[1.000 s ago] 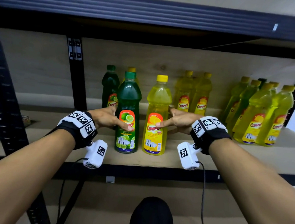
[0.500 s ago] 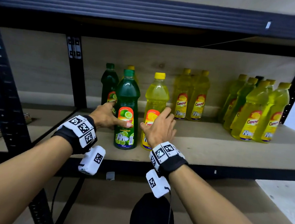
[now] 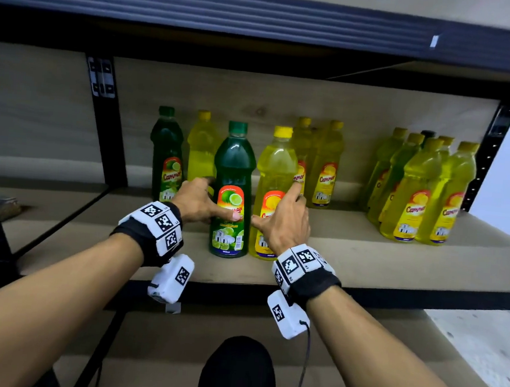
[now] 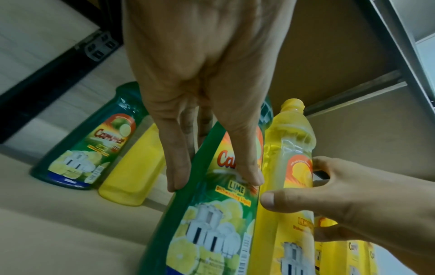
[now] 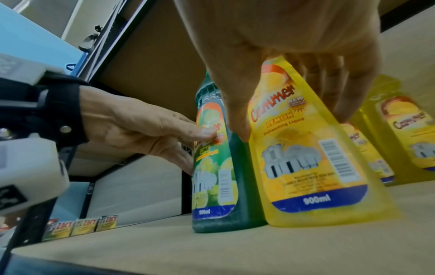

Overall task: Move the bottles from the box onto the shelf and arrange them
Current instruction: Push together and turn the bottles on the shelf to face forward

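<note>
on the shelf (image 3: 365, 258), near its front edge, a green bottle (image 3: 233, 191) and a yellow bottle (image 3: 274, 192) stand upright and touching, the left hand (image 3: 196, 202) wrapped around the green one at label height and the right hand (image 3: 285, 223) curled around the yellow one with thumb on the front label. both look full, so likely heavy for their size, with smooth plastic walls that may give a little and slip. the waist at the label, where the hands sit now, seems the surest hold.
</note>
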